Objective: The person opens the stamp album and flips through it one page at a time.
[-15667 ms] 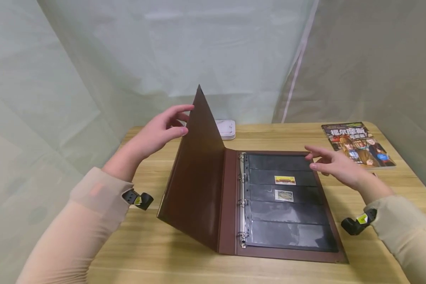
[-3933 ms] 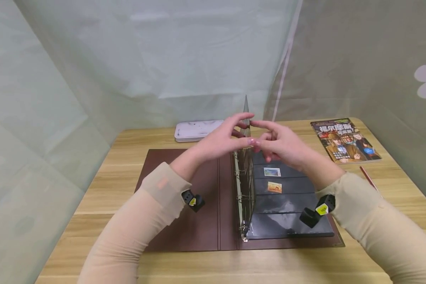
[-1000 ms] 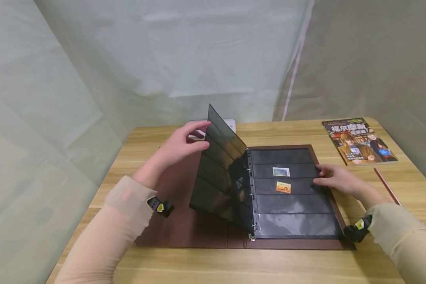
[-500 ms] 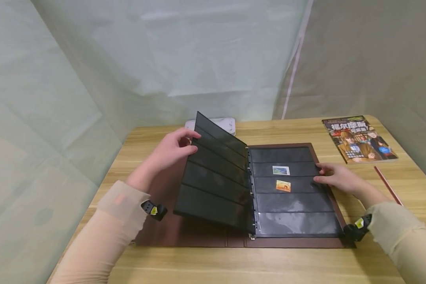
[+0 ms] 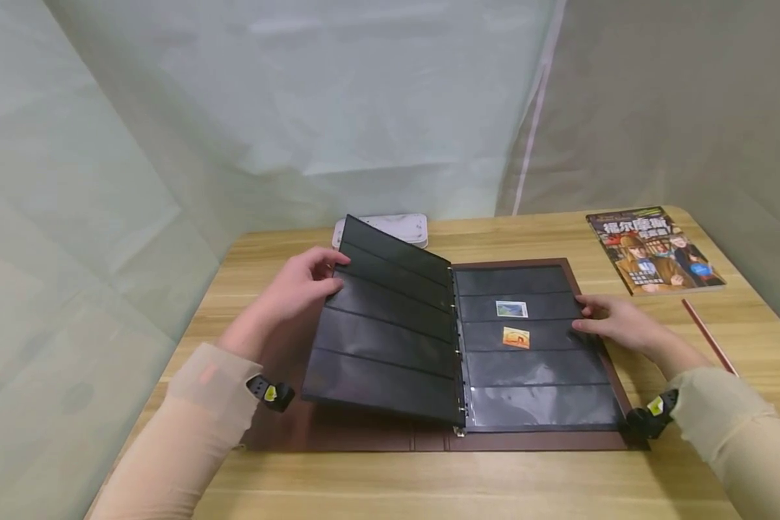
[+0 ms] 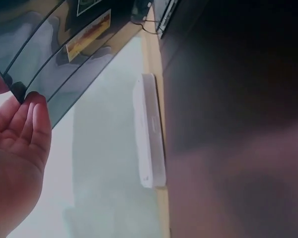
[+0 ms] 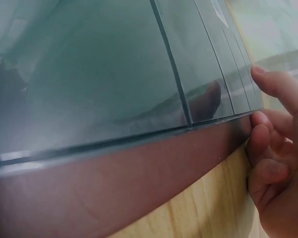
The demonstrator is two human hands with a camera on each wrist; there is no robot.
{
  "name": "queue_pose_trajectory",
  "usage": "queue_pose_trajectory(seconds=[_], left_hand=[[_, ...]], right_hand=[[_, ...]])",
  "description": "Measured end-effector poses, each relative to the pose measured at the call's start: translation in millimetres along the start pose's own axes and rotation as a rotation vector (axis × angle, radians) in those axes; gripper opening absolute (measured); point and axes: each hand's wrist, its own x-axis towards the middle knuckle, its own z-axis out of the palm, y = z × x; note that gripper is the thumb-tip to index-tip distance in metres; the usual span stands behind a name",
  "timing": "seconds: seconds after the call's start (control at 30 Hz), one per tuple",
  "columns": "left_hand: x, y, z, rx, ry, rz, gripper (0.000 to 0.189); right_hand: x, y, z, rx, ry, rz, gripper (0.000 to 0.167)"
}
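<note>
A brown ring-bound stamp album (image 5: 546,441) lies spread on the table. My left hand (image 5: 299,285) pinches the outer edge of a black pocket page (image 5: 383,325), thumb on one side and fingers on the other. The page stands tilted up to the left of the rings. Two stamps, one of them a yellow stamp (image 6: 89,35), show on its other face in the left wrist view. On the right-hand page, a blue-green stamp (image 5: 511,309) sits above an orange stamp (image 5: 516,338). My right hand (image 5: 620,326) holds the album's right edge, thumb over the page, other fingers curled at the cover edge.
A white case (image 5: 403,227) lies at the back of the table, partly behind the raised page. At the back right is a magazine (image 5: 656,253) with a colourful cover. A thin red stick, perhaps a pencil (image 5: 708,334), lies right of the album. Pale cloth walls surround the table.
Stamped pages were turned leftward over the rings during the earlier frames. In the last second, my left hand has lowered the raised page further left. My right hand has stayed at the album's right edge.
</note>
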Motion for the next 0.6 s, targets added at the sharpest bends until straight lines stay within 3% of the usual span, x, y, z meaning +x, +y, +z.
queue_pose_trajectory(seconds=[0.37,0.6], left_hand=[[-10.1,-35.8,4.4,0.045,-0.001,-0.068,0.033],[-20.8,-57.4,12.8,0.018,0.002,-0.125,0.033]], right_hand=[[-0.4,0,-1,-0.014,0.001,-0.001,0.077],[0.7,1,0,-0.009,0.003,-0.014,0.077]])
